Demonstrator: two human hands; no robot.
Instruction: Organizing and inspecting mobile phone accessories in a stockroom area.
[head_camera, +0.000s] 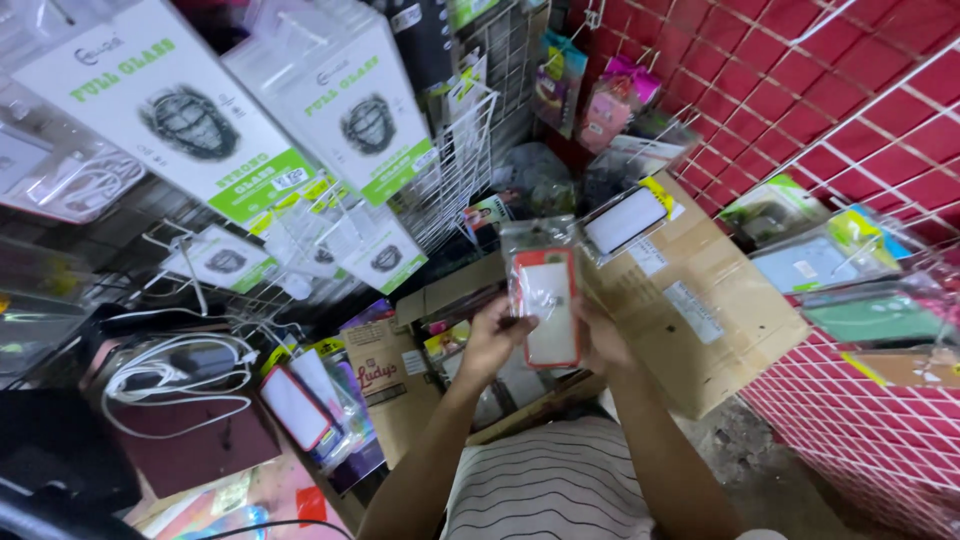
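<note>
two hands meet at the middle of the view, both closed on one phone case (547, 305) in a clear plastic sleeve. going left to right: at nine o'clock a coil of white cable (175, 375) lies on a dark box, and at ten and eleven o'clock large white boxes (160, 105) with green slanted bands and a dark round picture hang tilted from a wire rack (455, 180). smaller white and green packs hang below them. at seven o'clock another red-rimmed case (295, 408) in a sleeve leans among loose packs, just beside a small brown carton (385, 372).

the left hand (492, 340) grips the case's left edge, thumb on the front; the right hand (600, 340) holds the right edge, fingers mostly hidden behind it. the case has a red rim and a pale, frosted middle, and stands upright before the person's striped shirt (550, 485). it looks light and fairly stiff at the rim, while the sleeve looks thin and slippery, so a hold on the two long edges seems surest; the loose sleeve top would likely crumple.

past the hands, at two o'clock, a flat brown cardboard box (700, 310) with a white label leans on the floor. at twelve to one o'clock pink and teal packs (610, 100) hang on hooks. at three o'clock green and blue sleeved cases (830, 260) hang on a red wire grid wall (860, 90).
</note>
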